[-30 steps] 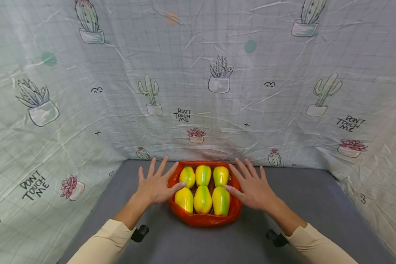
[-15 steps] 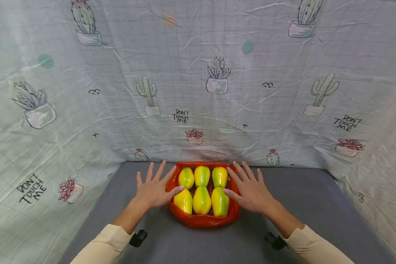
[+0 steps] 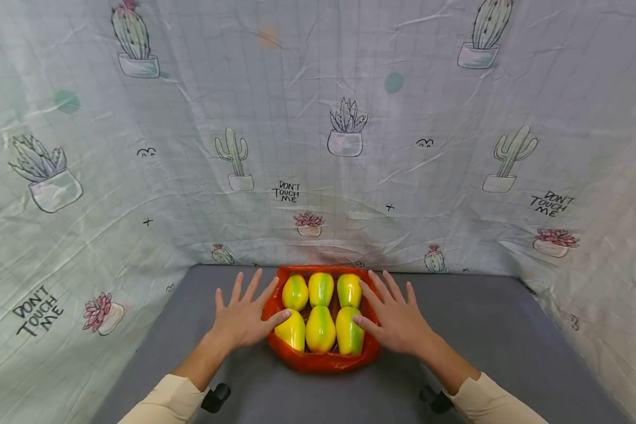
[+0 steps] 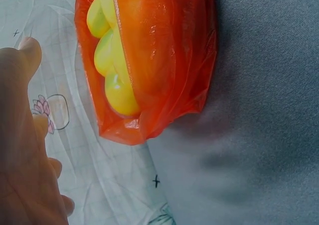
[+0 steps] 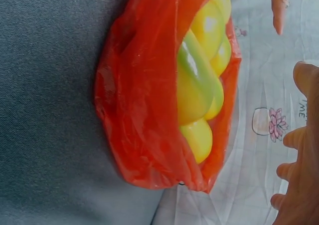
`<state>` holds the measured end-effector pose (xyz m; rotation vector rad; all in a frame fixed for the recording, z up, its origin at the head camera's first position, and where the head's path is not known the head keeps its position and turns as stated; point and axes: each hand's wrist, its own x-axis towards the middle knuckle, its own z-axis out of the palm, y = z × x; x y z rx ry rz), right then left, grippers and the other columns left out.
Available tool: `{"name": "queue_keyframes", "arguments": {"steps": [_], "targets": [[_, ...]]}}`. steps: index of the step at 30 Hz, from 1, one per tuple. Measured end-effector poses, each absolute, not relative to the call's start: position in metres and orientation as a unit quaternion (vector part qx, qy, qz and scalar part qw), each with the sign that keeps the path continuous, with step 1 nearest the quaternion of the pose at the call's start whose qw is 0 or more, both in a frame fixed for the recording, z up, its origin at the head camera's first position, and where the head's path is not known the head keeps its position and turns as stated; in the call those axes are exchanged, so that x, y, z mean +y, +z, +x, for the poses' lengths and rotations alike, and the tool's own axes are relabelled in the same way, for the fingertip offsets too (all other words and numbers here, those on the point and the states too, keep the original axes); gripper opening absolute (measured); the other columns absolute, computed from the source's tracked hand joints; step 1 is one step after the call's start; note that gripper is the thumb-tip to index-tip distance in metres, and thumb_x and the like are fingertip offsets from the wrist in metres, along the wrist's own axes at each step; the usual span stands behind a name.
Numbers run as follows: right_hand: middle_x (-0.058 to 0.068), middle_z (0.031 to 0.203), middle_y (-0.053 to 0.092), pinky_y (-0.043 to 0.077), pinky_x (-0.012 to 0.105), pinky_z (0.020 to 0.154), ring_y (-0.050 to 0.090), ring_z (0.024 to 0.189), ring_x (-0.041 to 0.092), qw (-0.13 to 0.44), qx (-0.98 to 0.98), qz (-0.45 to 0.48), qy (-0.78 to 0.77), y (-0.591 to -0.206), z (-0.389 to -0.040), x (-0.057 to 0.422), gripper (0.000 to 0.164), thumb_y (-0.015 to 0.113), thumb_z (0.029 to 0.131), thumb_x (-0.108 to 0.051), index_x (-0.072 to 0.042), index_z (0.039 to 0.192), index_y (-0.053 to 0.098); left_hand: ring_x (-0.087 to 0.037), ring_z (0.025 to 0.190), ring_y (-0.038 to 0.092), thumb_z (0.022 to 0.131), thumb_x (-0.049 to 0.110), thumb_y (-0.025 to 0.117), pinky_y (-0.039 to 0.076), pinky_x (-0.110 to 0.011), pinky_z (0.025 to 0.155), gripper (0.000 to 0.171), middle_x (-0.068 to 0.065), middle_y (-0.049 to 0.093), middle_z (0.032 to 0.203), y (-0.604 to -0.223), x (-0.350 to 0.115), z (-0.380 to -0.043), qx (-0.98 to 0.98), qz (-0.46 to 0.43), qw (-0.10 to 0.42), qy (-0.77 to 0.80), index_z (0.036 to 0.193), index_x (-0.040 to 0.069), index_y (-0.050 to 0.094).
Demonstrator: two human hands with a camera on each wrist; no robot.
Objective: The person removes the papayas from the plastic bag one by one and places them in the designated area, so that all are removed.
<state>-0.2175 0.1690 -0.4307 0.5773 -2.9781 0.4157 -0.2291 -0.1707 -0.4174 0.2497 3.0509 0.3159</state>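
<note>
The left hand [image 3: 241, 323] and right hand [image 3: 401, 324] have fingers straight and splayed. Below and between those fingers sits a bag [image 3: 323, 363] of fruit [image 3: 320, 331].

- Through my head camera I look forward and down from above the near side of the flat grey table [image 3: 471, 318]; it stands farthest off, taking in the bare left hand [image 3: 241, 321], the bare right hand [image 3: 403, 321] and the wrinkled pale sheet printed with potted cacti [image 3: 297, 76].
- My left wrist camera faces forward, close to the shiny red-orange plastic bag [image 3: 323, 362], its picture turned sideways: table right, sheet left.
- My right wrist camera looks from similarly near, turned the opposite way: table left, sheet right.
- All three views share the bag and the glossy yellow-and-green oval fruit [image 3: 320, 330] inside.
</note>
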Motion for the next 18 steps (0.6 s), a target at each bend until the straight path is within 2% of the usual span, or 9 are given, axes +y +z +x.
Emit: {"name": "queue_keyframes", "arguments": {"steps": [18], "targets": [[0.007, 0.176, 0.019, 0.005, 0.081, 0.120, 0.009, 0.163, 0.040, 0.021, -0.974, 0.182, 0.136, -0.451, -0.215, 0.169, 0.083, 0.048, 0.099, -0.071, -0.026, 0.166, 0.028, -0.049, 0.161, -0.001, 0.091, 0.083, 0.043, -0.006, -0.084, 0.115, 0.090, -0.007, 0.008, 0.178, -0.431, -0.171, -0.224, 0.990, 0.079, 0.044, 0.110, 0.166, 0.036, 0.025]]}}
